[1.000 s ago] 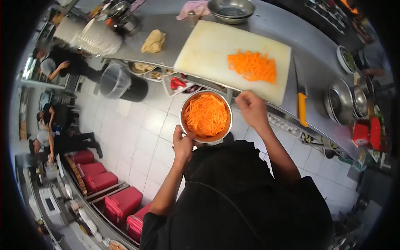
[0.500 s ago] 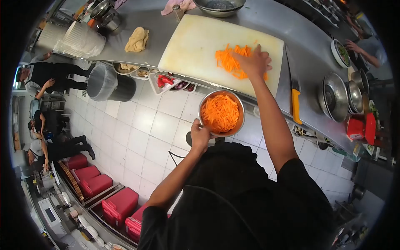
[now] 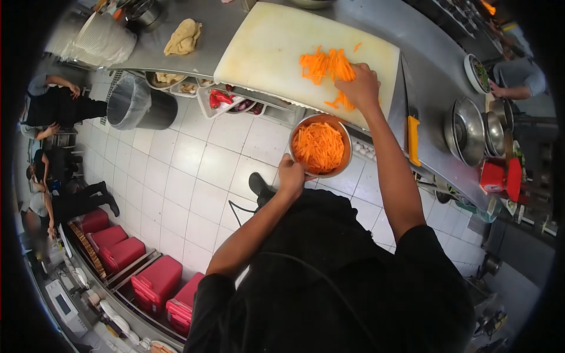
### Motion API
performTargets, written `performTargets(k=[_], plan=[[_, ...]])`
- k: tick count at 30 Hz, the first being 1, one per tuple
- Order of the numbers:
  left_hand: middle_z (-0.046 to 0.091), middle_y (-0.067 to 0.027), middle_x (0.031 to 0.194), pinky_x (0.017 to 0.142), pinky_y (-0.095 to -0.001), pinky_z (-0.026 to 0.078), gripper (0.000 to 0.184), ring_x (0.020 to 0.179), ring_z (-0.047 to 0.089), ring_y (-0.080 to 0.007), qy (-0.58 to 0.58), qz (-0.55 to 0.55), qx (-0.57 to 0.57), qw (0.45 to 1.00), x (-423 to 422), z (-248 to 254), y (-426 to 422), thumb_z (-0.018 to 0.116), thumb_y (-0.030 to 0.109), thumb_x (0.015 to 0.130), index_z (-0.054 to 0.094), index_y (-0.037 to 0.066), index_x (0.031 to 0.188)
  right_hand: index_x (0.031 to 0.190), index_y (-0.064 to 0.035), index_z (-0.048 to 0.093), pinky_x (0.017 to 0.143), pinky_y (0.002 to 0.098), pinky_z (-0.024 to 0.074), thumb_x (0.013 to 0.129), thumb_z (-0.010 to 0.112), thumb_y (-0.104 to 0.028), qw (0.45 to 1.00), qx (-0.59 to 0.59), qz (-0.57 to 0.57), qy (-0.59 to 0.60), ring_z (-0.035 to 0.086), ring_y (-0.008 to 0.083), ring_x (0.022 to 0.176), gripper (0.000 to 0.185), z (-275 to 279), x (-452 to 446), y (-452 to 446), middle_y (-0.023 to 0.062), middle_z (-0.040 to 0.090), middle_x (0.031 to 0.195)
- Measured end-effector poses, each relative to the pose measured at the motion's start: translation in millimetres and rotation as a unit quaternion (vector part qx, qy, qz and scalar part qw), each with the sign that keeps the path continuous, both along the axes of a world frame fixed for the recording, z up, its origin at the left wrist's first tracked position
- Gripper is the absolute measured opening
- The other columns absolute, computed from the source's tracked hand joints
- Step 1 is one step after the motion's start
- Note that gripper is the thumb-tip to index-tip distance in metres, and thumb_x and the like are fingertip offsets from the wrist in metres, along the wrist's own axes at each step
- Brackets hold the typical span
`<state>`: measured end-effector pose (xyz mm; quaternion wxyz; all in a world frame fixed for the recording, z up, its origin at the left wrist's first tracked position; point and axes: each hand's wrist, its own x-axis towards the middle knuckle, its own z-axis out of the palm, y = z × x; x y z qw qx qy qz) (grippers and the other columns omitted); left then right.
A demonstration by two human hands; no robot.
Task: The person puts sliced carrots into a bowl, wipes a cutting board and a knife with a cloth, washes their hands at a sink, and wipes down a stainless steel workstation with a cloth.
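My left hand [image 3: 291, 175] grips the side of a round metal bowl [image 3: 350, 152] heaped with shredded carrot [image 3: 318, 147]. The bowl is held just off the near edge of a white cutting board [image 3: 259, 56]. My right hand [image 3: 360, 87] is on the board's right part, its fingers curled against loose carrot strips [image 3: 318, 65]; the fingertips are partly hidden. A few more strips lie just below that hand. To the right of the board lies a knife with a yellow handle [image 3: 414, 140].
Dough [image 3: 183, 37] sits left of the board. Metal bowls [image 3: 469, 130] and a red scale [image 3: 493, 175] stand at right. Trays of vegetables [image 3: 219, 101] are under the counter edge, beside a lined bin [image 3: 144, 106]. Other people are at far left and upper right.
My right hand has gone from spread above the carrot pile to curled at its right side, and the strips have shifted. The bowl has moved slightly up and right, nearer the board.
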<state>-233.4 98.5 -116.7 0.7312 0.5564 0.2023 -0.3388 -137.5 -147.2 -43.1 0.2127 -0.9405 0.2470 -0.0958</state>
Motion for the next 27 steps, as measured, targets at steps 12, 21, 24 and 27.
performTargets(k=[12,21,24,27], plan=[[0.061,-0.0208,0.106,0.065,-0.0431,0.064,0.024,0.090,0.068,-0.0353,0.000,0.037,-0.031,0.999,17,4,-21,0.048,-0.009,0.079,0.044,0.000,0.100,0.112,-0.0083,0.069,0.095,0.0408,0.0411,0.059,0.077,-0.019,0.982,-0.020,0.129,-0.136,0.053,0.0293,0.107,0.054,-14,-72,72,0.0071,0.059,0.114],[0.060,-0.0232,0.106,0.067,-0.0425,0.065,0.024,0.090,0.068,-0.0362,0.017,0.018,0.000,1.000,8,13,-10,0.049,-0.010,0.080,0.043,-0.003,0.103,0.097,-0.0065,0.071,0.084,0.0405,0.0476,0.074,0.073,-0.011,0.979,0.094,0.089,-0.155,0.060,0.0304,0.095,0.024,-8,-99,81,0.0128,0.063,0.098],[0.060,-0.0220,0.106,0.064,-0.0411,0.064,0.023,0.088,0.069,-0.0353,0.017,0.006,0.006,1.000,9,12,-7,0.048,-0.010,0.081,0.044,-0.002,0.101,0.092,-0.0041,0.070,0.080,0.0412,0.0492,0.084,0.066,-0.009,0.968,0.160,-0.028,-0.192,0.062,0.0305,0.090,0.011,25,-83,41,0.0160,0.064,0.093],[0.062,-0.0194,0.102,0.056,-0.0383,0.064,0.021,0.083,0.070,-0.0324,0.022,0.016,0.012,1.000,7,9,-8,0.047,-0.010,0.080,0.045,0.000,0.098,0.094,-0.0029,0.071,0.085,0.0426,0.0463,0.085,0.066,-0.013,0.978,0.042,-0.104,-0.176,0.061,0.0325,0.096,0.014,15,-64,-7,0.0179,0.065,0.097]])
